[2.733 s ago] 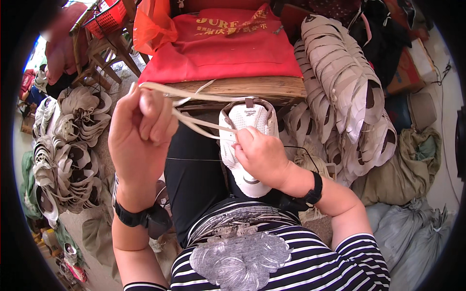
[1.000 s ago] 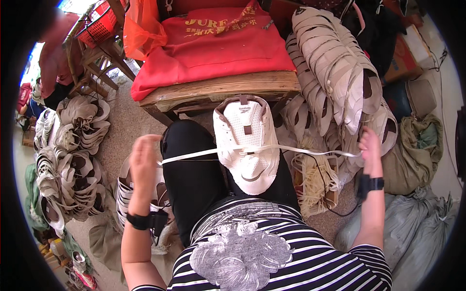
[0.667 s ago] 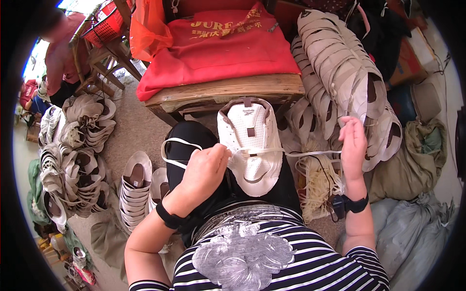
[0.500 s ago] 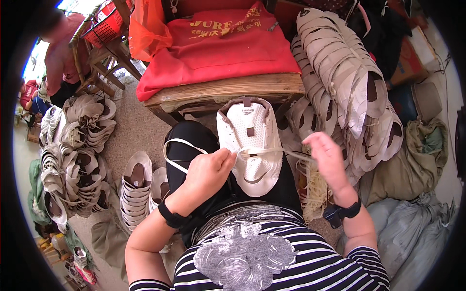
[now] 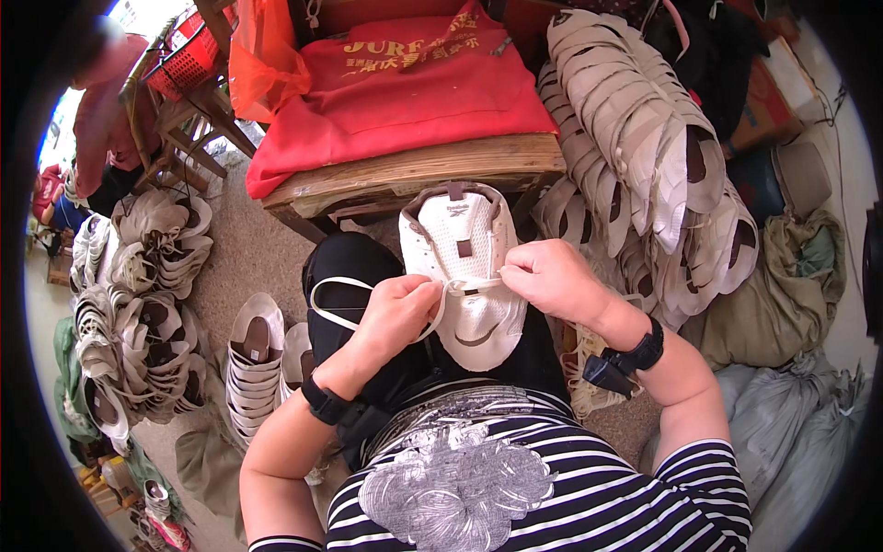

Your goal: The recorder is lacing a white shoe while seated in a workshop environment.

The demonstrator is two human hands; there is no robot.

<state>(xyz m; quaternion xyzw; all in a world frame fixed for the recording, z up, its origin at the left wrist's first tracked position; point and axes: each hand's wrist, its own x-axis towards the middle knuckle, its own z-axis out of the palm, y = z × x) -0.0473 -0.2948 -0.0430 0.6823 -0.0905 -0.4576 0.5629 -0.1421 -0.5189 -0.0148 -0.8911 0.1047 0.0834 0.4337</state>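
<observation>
- Facing a wooden seat [image 5: 414, 173] just beyond the knees, draped with a red cloth [image 5: 405, 120], with an orange-red plastic bag [image 5: 264, 69] at the cloth's upper left.
- Flanked on the right by a tall stack of nested beige shoe uppers [image 5: 635, 120], on the left by a heap of similar uppers [image 5: 152, 304] on the floor.
- Backed at lower right, past the right forearm, by grey sacks [image 5: 800, 423].
- Dressed in a black-and-white striped shirt [image 5: 543, 469].
- Seated beside a shorter stack of nested uppers [image 5: 253, 368], near the left forearm.
- Carrying a white mesh shoe upper [image 5: 478, 317] in the lap, opening toward the wooden seat, toe toward the shirt.
- Pinching a flat pale lace [image 5: 478, 284] in the left hand [image 5: 397, 313], fingers closed together at the mesh upper's left edge.
- Gripping the same lace in the right hand [image 5: 556, 276], thumb and finger pressed together on it at the right edge.
- Looped at the lace's left part, over the left thigh; drawn across the mesh upper between both hands.
- Showing just above that crossing, on the tongue: a small brown tab [image 5: 464, 248].
</observation>
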